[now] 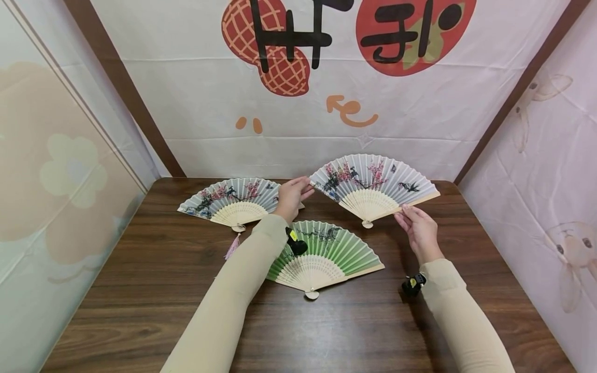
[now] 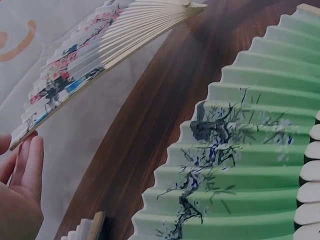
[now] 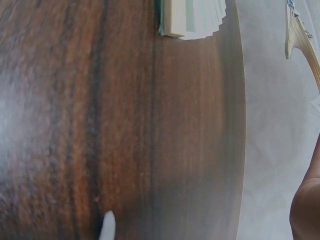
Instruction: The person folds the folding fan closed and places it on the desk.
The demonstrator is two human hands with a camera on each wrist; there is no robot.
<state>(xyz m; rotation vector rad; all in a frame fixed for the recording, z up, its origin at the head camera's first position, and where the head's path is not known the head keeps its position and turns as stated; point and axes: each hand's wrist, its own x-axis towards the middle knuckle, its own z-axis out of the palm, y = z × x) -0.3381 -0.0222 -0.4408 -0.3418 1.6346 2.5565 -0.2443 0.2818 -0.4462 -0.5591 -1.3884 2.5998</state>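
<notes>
Head: we find left hand [image 1: 290,198] and right hand [image 1: 420,229] pinching the raised blossom-print folding fan [image 1: 373,184] by opposite edges, apparently keeping it spread, beyond the green folding fan [image 1: 352,253] | Left wrist: corner pinched | Right wrist: grip unseen, we cannot tell.

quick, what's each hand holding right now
Left hand: holding the raised white fan by its left end.
Right hand: holding the same fan by its right edge.

Dark wood-grain table [image 1: 140,290] — white printed backdrop [image 1: 186,103] behind — brown strips [image 1: 109,59] flanking it.
</notes>
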